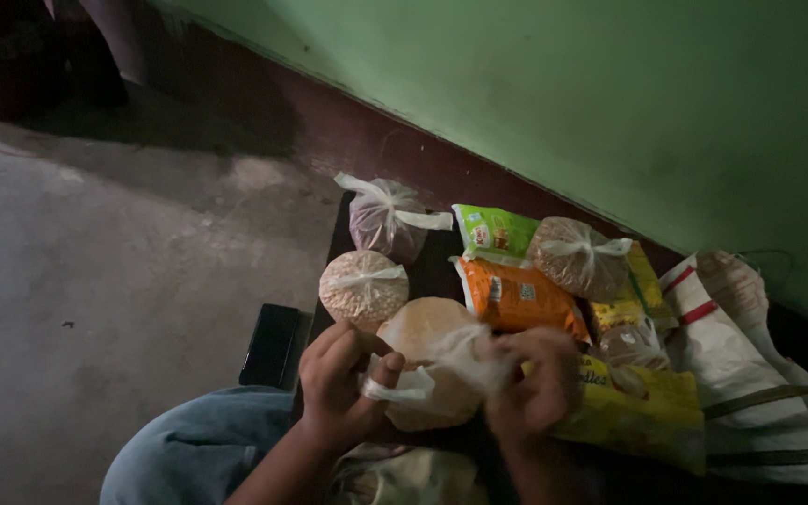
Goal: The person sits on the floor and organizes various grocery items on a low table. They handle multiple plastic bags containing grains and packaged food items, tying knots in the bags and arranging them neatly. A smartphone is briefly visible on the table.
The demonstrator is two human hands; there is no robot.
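Note:
Both hands grip a clear plastic bag of pale grain (427, 332), round and knotted at the top. My left hand (340, 383) pinches the bag's twisted white neck on its left side. My right hand (540, 379) holds the loose plastic on the right and looks blurred. The bag rests in front of me on a dark low board (434, 271). Just beyond my left hand sits a second tied bag of small beige grains (363, 288).
On the board lie a purplish tied bag (385, 220), a green packet (496, 234), an orange packet (516, 297), another tied brown bag (577, 257) and yellow packets (642, 402). A white woven sack (741, 346) lies right, a black phone (271, 346) left. Green wall behind.

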